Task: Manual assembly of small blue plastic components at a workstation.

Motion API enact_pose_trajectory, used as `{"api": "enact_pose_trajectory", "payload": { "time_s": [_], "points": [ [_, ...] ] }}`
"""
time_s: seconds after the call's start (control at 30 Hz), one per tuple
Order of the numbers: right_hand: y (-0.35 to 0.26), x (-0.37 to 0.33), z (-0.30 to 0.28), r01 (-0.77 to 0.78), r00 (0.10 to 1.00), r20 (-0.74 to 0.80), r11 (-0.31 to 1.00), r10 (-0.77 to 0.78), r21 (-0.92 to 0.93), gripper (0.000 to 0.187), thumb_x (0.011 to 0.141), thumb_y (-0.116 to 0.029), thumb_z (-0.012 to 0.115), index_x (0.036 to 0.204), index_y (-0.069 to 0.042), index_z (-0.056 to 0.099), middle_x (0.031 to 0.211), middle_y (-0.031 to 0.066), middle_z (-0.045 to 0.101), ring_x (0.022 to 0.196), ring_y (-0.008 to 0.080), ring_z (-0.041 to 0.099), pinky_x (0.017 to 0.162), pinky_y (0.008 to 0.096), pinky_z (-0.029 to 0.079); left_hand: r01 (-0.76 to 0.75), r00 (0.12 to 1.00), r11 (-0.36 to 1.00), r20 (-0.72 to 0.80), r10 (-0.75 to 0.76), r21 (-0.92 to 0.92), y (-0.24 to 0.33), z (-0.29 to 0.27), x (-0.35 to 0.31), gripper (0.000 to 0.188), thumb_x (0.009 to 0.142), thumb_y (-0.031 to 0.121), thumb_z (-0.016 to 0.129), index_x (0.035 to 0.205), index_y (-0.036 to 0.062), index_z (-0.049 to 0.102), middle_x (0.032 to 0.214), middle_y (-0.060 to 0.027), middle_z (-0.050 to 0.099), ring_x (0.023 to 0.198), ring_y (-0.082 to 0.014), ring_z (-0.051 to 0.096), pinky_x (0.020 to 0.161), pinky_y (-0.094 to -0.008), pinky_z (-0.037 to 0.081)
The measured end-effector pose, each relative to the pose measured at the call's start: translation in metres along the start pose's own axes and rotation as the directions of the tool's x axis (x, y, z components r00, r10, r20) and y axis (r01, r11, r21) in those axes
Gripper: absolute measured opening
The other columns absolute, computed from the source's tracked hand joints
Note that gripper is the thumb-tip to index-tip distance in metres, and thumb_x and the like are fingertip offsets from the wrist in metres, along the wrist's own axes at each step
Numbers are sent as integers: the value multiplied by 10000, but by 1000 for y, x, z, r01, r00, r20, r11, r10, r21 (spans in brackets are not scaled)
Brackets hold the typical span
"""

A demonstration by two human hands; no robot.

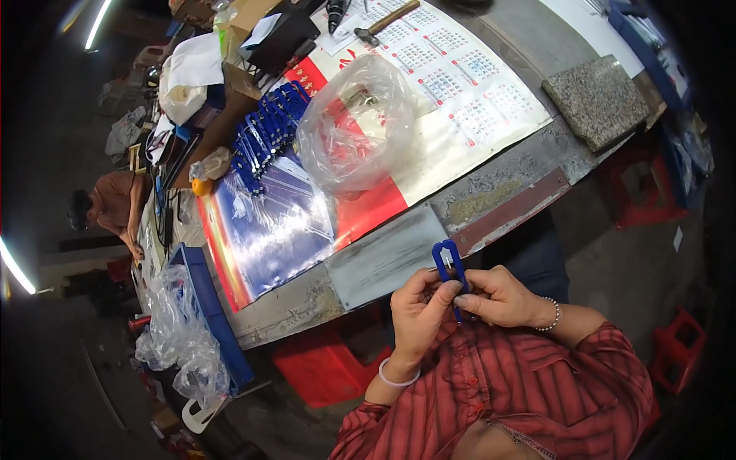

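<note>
A narrow blue U-shaped plastic piece (447, 256) with a bit of bright metal inside its loop stands upright in front of my chest, rounded end up. My left hand (418, 314) pinches it between thumb and fingers from the left. From the right, my right hand (500, 297) closes on its lower part, thumb on the near side. Fingers cover much of its lower half. Many similar blue pieces with metal parts lie in a curved pile (264, 134) on the table, beside a clear plastic bag (354, 126) with small metal-looking parts in it.
Calendar sheets (468, 84) cover the table. A hammer (387, 21) lies at the far side, a granite slab (596, 101) at the right. A metal plate (387, 257) lies at the near edge. Left stands a blue crate (211, 314) with plastic bags; another person (115, 203) sits beyond.
</note>
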State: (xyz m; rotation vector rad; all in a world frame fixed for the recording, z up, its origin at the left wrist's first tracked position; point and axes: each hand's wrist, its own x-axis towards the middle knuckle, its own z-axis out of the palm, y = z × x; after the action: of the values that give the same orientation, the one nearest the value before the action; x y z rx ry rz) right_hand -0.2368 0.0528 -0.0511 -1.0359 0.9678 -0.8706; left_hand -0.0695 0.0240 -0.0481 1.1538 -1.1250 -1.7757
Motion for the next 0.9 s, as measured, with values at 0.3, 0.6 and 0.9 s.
{"api": "enact_pose_trajectory", "payload": {
  "time_s": [0.3, 0.6, 0.9],
  "points": [
    [-9, 8, 16, -36, 999, 11, 998, 35, 54, 162, 894, -158, 572, 821, -16, 544, 625, 13, 579, 461, 33, 483, 412, 206, 367, 6, 1000, 999, 0, -6, -39, 14, -13, 0, 126, 846, -12, 608, 969, -37, 597, 864, -47, 639, 753, -81, 587, 679, -207, 481],
    [-17, 19, 25, -43, 999, -15, 997, 44, 60, 131, 902, -148, 566, 893, -18, 553, 604, -17, 528, 466, 22, 453, 412, 197, 349, -23, 1000, 998, 11, 23, -50, 25, -21, 6, 170, 855, 59, 635, 989, -38, 599, 872, -42, 640, 773, -75, 582, 687, -205, 477],
    [-21, 31, 28, 18, 999, -30, 996, -21, -90, 145, 898, -155, 572, 875, -15, 539, 594, -8, 538, 476, 38, 489, 424, 213, 376, -3, 1000, 998, -25, 2, -59, 35, -25, 12, 128, 859, 54, 625, 954, -31, 611, 848, -30, 637, 765, -74, 575, 677, -206, 465]
  ]
}}
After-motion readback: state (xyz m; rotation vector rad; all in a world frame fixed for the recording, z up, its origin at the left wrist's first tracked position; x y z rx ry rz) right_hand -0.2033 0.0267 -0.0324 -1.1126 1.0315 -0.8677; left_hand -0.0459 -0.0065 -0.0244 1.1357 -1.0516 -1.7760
